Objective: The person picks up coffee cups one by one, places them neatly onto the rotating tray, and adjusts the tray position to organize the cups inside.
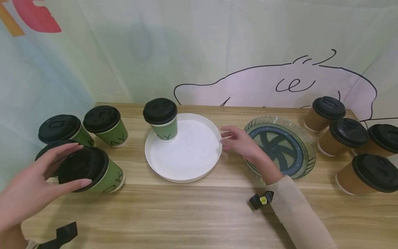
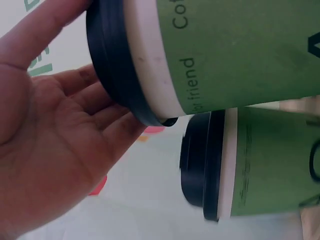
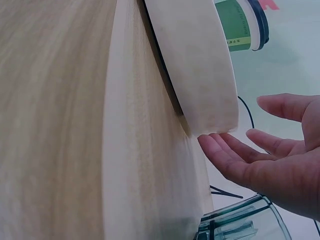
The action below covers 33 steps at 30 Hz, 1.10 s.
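Observation:
On the left, my left hand (image 1: 34, 190) holds a green paper coffee cup (image 1: 94, 173) by its black lid, thumb on the near side and fingers on the far side. In the left wrist view the fingers lie along the rim of that cup's lid (image 2: 110, 60). A round white tray (image 1: 196, 152) lies mid-table, with another green coffee cup (image 1: 161, 119) upright near its back-left rim. At the tray's right edge, the fingertips of my right hand (image 1: 237, 141) touch the outer wall; the right wrist view shows the fingers loosely extended beside the tray (image 3: 200, 70).
More green lidded cups (image 1: 105, 126) stand behind the held one. Right of the tray lies a round clear ribbed dish (image 1: 306, 152) with a dark blue spoke-like pattern. Several brown lidded cups (image 1: 348, 136) stand at the far right. A printed curtain (image 1: 199, 52) hangs behind the table.

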Motion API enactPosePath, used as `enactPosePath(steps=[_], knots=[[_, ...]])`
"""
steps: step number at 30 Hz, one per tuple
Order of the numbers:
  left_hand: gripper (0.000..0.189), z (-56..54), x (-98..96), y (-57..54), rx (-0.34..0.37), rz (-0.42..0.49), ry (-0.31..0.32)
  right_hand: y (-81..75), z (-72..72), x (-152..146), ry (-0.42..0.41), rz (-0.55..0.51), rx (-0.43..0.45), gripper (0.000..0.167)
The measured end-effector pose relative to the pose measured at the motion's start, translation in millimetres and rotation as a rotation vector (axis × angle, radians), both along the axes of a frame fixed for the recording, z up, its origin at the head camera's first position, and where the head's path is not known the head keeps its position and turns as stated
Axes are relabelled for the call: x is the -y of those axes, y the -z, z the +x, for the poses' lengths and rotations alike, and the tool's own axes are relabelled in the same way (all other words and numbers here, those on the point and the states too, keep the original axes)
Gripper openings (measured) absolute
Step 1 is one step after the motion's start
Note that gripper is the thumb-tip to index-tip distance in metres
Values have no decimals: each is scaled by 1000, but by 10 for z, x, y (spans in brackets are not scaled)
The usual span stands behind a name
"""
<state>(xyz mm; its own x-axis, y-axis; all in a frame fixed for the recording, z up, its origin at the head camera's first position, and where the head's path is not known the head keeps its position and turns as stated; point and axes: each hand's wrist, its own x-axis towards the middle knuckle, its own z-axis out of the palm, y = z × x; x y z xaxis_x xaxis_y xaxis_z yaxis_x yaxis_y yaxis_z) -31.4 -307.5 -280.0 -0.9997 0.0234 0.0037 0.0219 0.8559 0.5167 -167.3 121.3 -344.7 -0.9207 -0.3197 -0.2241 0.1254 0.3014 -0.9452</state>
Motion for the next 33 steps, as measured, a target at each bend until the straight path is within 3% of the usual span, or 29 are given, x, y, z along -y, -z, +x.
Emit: enactPosePath(steps=[10, 24, 33], knots=[[90, -140, -318, -224, -8, 55, 63, -4, 8, -16, -49, -20, -17, 51], [87, -346, -555, -315, -74, 108, 93, -18, 11, 3, -16, 22, -19, 48], [85, -413, -590, -385, -55, 91, 78, -6, 5, 9, -30, 13, -22, 50]])
